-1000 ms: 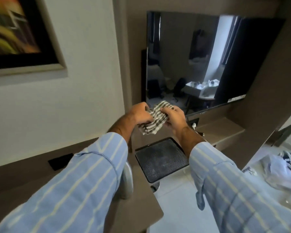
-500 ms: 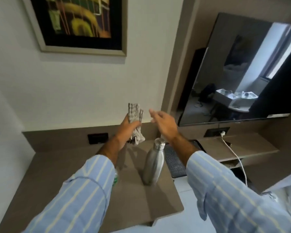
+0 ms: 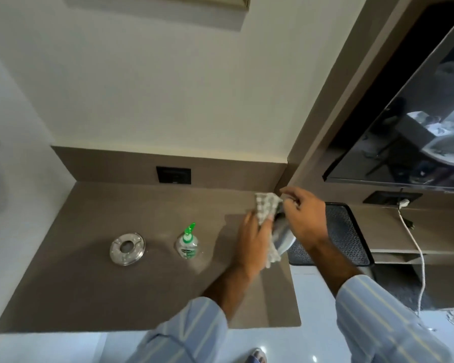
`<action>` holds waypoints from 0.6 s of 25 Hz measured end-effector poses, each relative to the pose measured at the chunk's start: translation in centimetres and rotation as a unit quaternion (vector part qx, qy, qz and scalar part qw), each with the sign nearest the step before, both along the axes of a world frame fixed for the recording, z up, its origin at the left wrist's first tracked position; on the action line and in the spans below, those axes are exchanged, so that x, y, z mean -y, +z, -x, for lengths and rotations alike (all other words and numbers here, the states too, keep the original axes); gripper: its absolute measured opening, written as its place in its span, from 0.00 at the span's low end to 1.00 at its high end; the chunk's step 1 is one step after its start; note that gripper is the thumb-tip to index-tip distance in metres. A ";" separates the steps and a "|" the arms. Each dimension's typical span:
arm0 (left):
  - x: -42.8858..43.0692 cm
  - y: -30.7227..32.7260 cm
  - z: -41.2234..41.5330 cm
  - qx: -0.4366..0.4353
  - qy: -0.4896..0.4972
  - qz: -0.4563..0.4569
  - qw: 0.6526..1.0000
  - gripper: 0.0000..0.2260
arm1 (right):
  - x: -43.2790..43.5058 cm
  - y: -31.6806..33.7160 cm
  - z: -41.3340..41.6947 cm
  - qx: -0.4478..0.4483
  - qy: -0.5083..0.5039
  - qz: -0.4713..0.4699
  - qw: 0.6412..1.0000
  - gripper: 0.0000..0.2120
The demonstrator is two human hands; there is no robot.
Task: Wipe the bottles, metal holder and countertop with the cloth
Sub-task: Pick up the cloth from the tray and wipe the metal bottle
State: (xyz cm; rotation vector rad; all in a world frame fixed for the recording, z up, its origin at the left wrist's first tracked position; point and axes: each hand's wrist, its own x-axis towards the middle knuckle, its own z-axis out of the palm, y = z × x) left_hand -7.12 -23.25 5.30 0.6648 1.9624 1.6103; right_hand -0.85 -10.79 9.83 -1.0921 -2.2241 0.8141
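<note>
My left hand [image 3: 252, 239] grips a checked grey-and-white cloth [image 3: 266, 209] and presses it against a steel bottle [image 3: 283, 235], which is tilted above the right part of the brown countertop [image 3: 95, 284]. My right hand [image 3: 306, 218] holds the bottle's top end; most of the bottle is hidden by the hands and the cloth. A small clear sanitiser bottle with a green pump [image 3: 187, 243] stands near the countertop's middle. A round metal holder [image 3: 127, 248] lies to its left.
A black wall socket [image 3: 173, 175] sits in the brown backsplash. A dark perforated tray [image 3: 346, 237] lies right of the countertop. A television [image 3: 409, 113] hangs at the right, with a white cable [image 3: 417, 247] dangling below it. Pale floor shows beneath the countertop's front edge.
The view has tipped down toward the countertop. The steel bottle stood upright on the counter; now both hands hold it tilted, with the cloth pressed against it.
</note>
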 end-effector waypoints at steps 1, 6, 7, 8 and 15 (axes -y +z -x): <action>-0.9 -0.6 -1.8 -0.012 -0.013 -0.028 0.999 0.19 | -0.2 -0.3 -0.1 -0.013 0.002 -0.001 1.000 0.17; -2.0 -6.3 -2.3 0.074 0.044 0.018 0.996 0.24 | -0.8 -2.0 -0.4 -0.106 0.003 0.073 0.992 0.20; -2.3 -6.7 -1.2 0.128 0.068 0.048 0.988 0.21 | -0.6 -2.4 -0.4 -0.119 0.007 0.079 0.990 0.20; -2.8 -6.4 -0.3 0.161 0.079 0.047 0.983 0.18 | -0.3 -2.5 -0.4 -0.127 0.012 0.077 0.989 0.21; -2.1 -4.8 -4.2 0.139 0.131 -0.108 0.976 0.13 | 0.2 -2.9 0.7 -0.144 0.036 0.055 0.987 0.26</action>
